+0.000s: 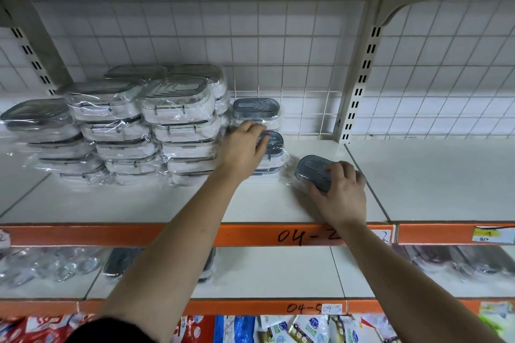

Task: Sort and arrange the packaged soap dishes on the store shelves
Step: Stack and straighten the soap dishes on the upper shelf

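Note:
Several stacks of plastic-wrapped white soap dishes with grey lids [178,108] stand on the left half of the upper shelf [156,203]. Just right of them is a short stack [274,147], with a taller stack [255,108] behind it. My left hand [245,147] rests on top of the short stack, fingers curled over the top dish's lid. Further right a single wrapped soap dish [312,168] lies on the shelf. My right hand [341,192] grips this dish from above, fingers curled over its near end.
A wire grid back panel and a slotted upright [359,86] stand behind the shelf. An orange price rail [250,234] marked 04-2 runs along its front. The shelf below holds wrapped clear items [50,264] and more dishes. Snack packets [292,328] fill the bottom row.

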Available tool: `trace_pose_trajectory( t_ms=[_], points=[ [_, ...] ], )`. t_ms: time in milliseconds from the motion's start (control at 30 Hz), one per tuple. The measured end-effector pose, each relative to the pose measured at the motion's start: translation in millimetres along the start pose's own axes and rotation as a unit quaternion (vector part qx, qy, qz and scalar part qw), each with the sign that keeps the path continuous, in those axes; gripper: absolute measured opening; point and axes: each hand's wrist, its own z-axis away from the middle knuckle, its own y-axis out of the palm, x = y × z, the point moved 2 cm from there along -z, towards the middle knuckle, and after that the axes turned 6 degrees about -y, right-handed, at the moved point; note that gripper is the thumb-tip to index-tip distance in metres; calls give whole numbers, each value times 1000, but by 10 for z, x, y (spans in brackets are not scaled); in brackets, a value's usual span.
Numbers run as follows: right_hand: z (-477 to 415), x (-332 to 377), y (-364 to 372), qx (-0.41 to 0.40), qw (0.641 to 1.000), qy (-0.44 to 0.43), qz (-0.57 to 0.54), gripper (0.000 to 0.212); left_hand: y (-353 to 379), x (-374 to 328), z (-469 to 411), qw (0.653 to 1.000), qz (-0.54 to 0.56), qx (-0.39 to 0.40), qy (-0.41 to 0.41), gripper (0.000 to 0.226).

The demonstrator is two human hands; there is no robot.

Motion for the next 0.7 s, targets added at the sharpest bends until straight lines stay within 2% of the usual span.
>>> trace_pose_trajectory(
  t_ms=[200,267,367,433,567,700],
  points=[
    [16,-40,-80,-82,994,37,-68,62,-169,88,675,995,-31,-85,42,24],
    [20,8,-167,-131,986,15,-102,56,-180,193,833,994,-47,-98,26,23],
    [-18,200,-317,-173,972,-45,-151,49,-87,292,1019,996,-55,-67,5,28],
    [-126,380,-357,-157,968,-85,-176,50,-34,306,1053,997,-55,-52,-11,29],
    [-453,755,-262,-62,967,-166,-185,49,-54,293,1047,997,-51,-52,-21,28],
    [-693,1025,-52,10,967,-190,-170,55,-50,308,1060,997,-55,-58,-18,26]
  ],
)
